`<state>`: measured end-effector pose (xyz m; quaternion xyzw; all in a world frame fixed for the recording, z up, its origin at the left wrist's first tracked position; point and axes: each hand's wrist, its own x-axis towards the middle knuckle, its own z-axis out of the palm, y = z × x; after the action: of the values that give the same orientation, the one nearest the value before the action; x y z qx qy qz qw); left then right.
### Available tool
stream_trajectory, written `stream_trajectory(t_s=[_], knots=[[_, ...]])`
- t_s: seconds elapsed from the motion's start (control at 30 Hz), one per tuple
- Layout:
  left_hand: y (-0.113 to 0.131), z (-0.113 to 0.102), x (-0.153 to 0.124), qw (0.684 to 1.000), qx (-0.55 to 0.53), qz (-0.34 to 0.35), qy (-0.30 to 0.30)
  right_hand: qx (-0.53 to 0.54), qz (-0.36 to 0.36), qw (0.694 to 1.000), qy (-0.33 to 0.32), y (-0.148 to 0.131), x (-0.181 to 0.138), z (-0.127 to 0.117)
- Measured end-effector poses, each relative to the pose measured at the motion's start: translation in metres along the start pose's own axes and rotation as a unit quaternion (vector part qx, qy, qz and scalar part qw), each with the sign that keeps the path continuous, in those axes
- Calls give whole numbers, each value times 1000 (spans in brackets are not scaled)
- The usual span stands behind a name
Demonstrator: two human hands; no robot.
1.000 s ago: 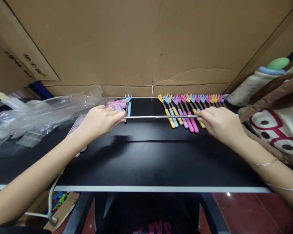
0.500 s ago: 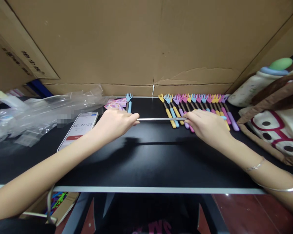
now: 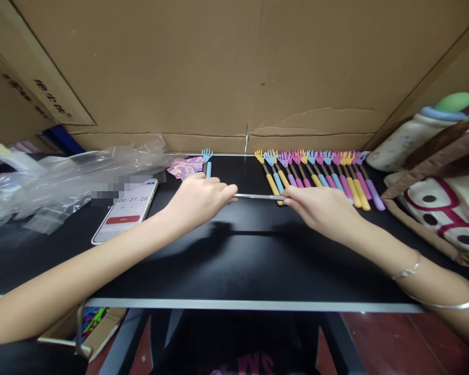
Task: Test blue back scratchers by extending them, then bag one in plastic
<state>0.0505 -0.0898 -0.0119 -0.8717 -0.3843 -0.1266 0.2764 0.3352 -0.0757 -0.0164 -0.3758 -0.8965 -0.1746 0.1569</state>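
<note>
Between my two hands a telescopic back scratcher is held level above the table, its thin metal rod (image 3: 259, 196) showing in the gap. My left hand (image 3: 205, 200) is closed around the rod's left end, and my right hand (image 3: 316, 205) grips the right end. Both ends of it are hidden in my fingers. Behind my right hand lies a row of back scratchers (image 3: 357, 190) with yellow, blue, purple and pink handles and small hand-shaped heads pointing at the back. A blue back scratcher (image 3: 208, 165) lies alone behind my left hand, beside pink printed cards (image 3: 185, 167).
A phone (image 3: 127, 211) with a running-time display and clear plastic bags (image 3: 74, 177) are on the left. On the right stand a tilted bottle (image 3: 414, 135) and a cloth bag (image 3: 445, 208). A cardboard wall (image 3: 203, 67) closes off the back of the black table (image 3: 234, 276).
My hands have come closer together, so less of the metal rod shows between them. My left hand moved right and my right hand slightly left.
</note>
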Motion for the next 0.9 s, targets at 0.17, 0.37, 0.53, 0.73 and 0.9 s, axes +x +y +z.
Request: stream_trajectory(t_s=[0.17, 0.37, 0.53, 0.73, 0.9], knots=[[8, 6, 6, 1000, 3, -1, 25, 2, 21, 1000, -4, -14, 9, -3], [4, -6, 1, 999, -9, 4, 37, 38, 38, 999, -9, -5, 5, -9], [-11, -19, -7, 999, -32, -32, 14, 122, 95, 988, -32, 22, -4, -16], [-30, -14, -15, 988, -98, -119, -21, 291, 124, 945, -80, 40, -4, -25], [-42, -3, -17, 924, -327, -184, -76, 481, 183, 854, -81, 41, -2, -21]])
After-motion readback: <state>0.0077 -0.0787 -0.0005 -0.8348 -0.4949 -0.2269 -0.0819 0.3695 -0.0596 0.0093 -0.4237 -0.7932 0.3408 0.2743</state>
